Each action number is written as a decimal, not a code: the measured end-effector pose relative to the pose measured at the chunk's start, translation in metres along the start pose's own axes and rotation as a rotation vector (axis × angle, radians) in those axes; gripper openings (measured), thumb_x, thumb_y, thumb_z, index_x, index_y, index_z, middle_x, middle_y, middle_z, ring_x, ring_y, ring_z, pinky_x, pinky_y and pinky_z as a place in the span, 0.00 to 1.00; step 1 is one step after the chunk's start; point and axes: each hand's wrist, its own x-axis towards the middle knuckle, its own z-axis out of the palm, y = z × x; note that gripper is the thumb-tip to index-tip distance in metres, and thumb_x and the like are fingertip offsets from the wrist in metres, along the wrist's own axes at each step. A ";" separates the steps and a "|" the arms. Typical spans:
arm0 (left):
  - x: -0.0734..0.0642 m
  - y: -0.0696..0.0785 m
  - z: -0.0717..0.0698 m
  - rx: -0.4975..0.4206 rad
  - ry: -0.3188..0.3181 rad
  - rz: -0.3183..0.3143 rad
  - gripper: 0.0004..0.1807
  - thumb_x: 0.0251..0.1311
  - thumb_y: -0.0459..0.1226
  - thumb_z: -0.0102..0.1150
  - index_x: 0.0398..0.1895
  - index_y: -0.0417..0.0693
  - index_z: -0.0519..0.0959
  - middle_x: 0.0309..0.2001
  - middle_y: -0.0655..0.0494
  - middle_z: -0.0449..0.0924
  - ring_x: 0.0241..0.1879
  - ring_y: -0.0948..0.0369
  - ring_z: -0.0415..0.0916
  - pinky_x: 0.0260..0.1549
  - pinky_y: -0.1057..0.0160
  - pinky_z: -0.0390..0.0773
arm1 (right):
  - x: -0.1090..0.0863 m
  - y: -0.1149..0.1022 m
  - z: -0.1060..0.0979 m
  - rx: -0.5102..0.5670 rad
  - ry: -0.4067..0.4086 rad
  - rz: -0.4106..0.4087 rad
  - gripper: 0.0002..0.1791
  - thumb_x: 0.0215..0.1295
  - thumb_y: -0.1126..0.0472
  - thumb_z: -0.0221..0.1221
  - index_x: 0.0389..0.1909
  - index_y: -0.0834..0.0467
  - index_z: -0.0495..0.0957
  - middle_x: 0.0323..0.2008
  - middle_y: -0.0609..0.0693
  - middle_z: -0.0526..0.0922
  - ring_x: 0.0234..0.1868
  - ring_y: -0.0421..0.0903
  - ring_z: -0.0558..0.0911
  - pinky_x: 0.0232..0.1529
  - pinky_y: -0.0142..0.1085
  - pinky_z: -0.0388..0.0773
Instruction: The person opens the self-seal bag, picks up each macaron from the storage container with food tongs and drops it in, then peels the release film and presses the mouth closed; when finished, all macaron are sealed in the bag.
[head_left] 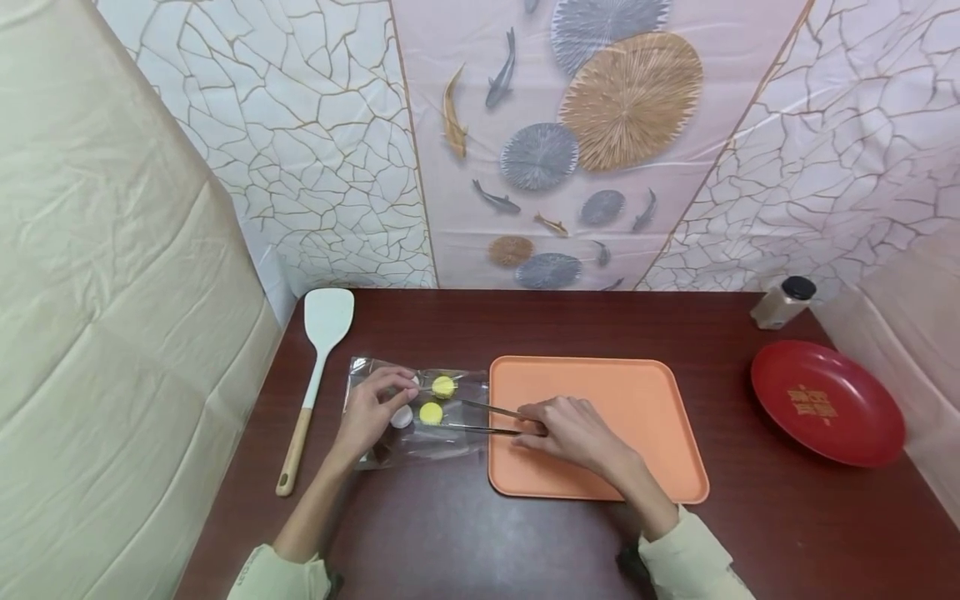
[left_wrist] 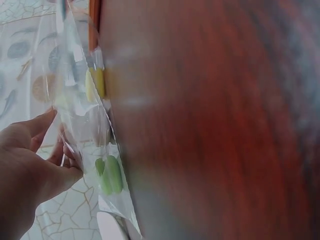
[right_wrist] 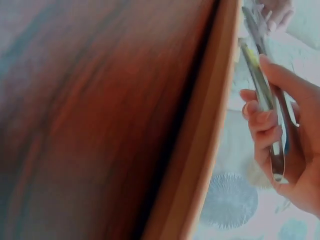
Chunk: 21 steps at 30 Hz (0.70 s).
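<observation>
A clear plastic bag (head_left: 457, 446) lies left of the orange tray (head_left: 637, 400), with several macarons inside. Two yellow macarons (head_left: 431, 413) and a pale one (head_left: 402, 417) show from above; the left wrist view also shows a green macaron (left_wrist: 114, 174). My left hand (head_left: 369, 410) pinches the bag's film near its left end, covering part of the contents. Metal tongs (head_left: 487, 431) are held in my right hand (head_left: 573, 433) over the tray's left side. Their two arms stand apart and reach left into the bag, the tips close by the yellow macarons.
To the left lies a white spatula (head_left: 328, 321) with a wooden handle. A red oval plate (head_left: 825, 408) with gold characters sits at the right, and behind it a small black-capped jar (head_left: 783, 304). Patterned cloth walls (head_left: 337, 150) border the dark table.
</observation>
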 end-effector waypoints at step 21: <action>0.018 0.010 0.005 0.080 -0.076 0.140 0.10 0.69 0.32 0.74 0.51 0.39 0.90 0.61 0.43 0.86 0.58 0.45 0.81 0.51 0.46 0.80 | -0.192 0.068 -0.060 -0.076 0.244 0.712 0.26 0.78 0.44 0.66 0.60 0.61 0.79 0.33 0.61 0.87 0.34 0.64 0.86 0.29 0.62 0.78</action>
